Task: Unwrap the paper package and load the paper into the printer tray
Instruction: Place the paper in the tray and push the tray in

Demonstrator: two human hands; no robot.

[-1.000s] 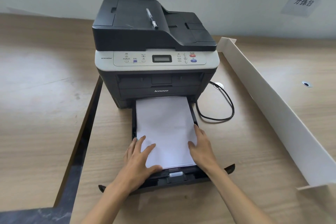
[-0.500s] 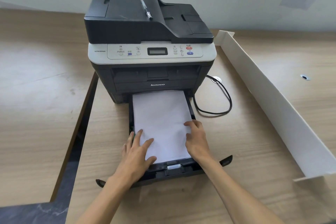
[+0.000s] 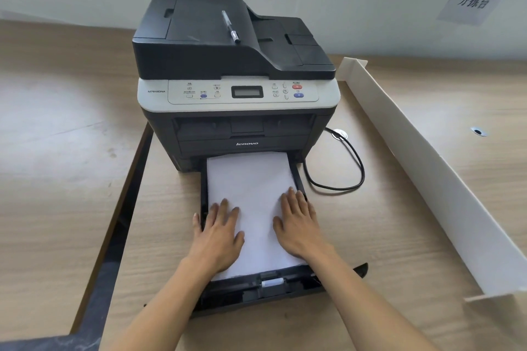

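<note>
Both hands, left (image 3: 218,234) and right (image 3: 299,225), lie apart, palms flat on the paper stack (image 3: 251,188) in the printer tray (image 3: 256,291); loose, slippery sheets likely handle best squared by their edges.

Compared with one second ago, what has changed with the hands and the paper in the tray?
Both hands slid further onto the paper stack: the left hand and right hand now lie flat, palms down, pressing it into the tray. Nothing was picked up or released. The tray stays pulled out of the printer, and the pen stays on top.

White paper stack (image 3: 251,188) flat in pulled-out black tray (image 3: 296,171) — printer (image 3: 236,71) front.
</note>
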